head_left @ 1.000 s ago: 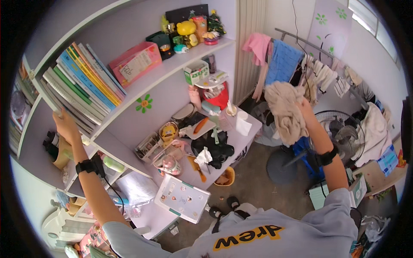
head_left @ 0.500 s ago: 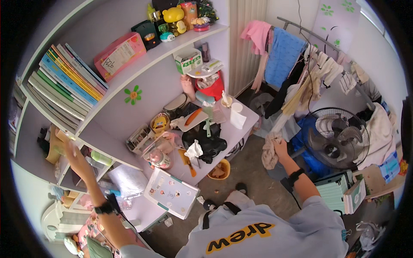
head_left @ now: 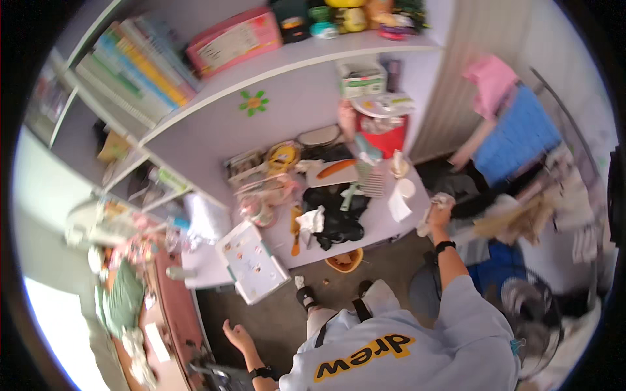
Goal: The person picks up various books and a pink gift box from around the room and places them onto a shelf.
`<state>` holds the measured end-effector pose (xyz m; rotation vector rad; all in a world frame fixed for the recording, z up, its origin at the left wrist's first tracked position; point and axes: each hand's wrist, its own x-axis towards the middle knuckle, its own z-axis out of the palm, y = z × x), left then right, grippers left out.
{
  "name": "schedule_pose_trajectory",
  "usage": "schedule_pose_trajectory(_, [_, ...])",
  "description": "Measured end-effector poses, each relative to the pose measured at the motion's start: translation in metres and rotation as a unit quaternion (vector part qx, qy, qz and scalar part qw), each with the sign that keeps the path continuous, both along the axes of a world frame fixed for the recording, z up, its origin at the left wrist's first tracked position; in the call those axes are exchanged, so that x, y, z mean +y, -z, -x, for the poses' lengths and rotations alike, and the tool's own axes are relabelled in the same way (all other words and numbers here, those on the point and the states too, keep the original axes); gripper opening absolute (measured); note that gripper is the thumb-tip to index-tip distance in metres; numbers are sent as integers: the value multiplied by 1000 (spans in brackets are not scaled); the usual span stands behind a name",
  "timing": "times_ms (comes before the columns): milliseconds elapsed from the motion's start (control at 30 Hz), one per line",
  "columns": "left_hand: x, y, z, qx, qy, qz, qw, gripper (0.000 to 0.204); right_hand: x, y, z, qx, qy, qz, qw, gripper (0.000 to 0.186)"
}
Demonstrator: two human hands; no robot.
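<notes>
At lower left, my left hand (head_left: 238, 335) hangs empty, fingers apart, over the dark floor. My right hand (head_left: 440, 221) grips a crumpled beige cloth (head_left: 441, 201) just right of the lavender desk (head_left: 378, 231). Beside it hang clothes on a rail, among them a blue towel (head_left: 515, 133), a pink garment (head_left: 489, 85) and some beige pieces (head_left: 515, 218). On the desk lie a black bag (head_left: 336, 228), white tissue (head_left: 311, 219), a cup (head_left: 405, 188), a pink clear container (head_left: 257, 208) and other clutter. A white sticker-covered board (head_left: 253, 260) rests at the desk's front left. The picture is blurred.
Shelves (head_left: 293, 55) above the desk carry books, a pink box and small toys. A standing fan (head_left: 528, 306) is at lower right, near blue plastic (head_left: 502, 257). A yellow bin (head_left: 344, 259) stands under the desk's edge. A bed (head_left: 150, 293) is at left.
My left hand has left the shelf and dropped low. My right hand, with the cloth, went down, then slightly up beside the desk. The view has turned, bringing the bed further in.
</notes>
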<state>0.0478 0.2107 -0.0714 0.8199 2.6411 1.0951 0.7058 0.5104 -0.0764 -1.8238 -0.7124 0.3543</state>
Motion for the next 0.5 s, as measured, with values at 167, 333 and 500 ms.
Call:
schedule_pose_trajectory(167, [-41,-27,-74,-68,-28,-17,997,41,12,81,-30,-317,-148,301,887,74])
schedule_pose_trajectory(333, [-52,-54,-108,-68,-18,-8,997,40,22,139,-57,-252,-174,205,930,75])
schedule_pose_trajectory(500, [-62,-14,-82,-119,-26,0,992,42,-14,53,12,-251,-179,99,946,60])
